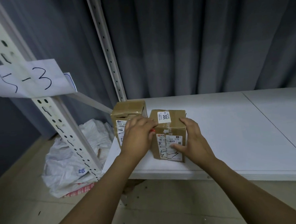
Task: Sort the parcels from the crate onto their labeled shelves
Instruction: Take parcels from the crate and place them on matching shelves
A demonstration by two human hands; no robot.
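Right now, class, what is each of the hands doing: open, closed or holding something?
Left hand: grips the front parcel at its left edge.
Right hand: grips the same parcel's right side.

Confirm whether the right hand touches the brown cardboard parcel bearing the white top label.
Touching. Head view: the right hand grips the brown cardboard parcel, fingers over its top edge, thumb on its front label.
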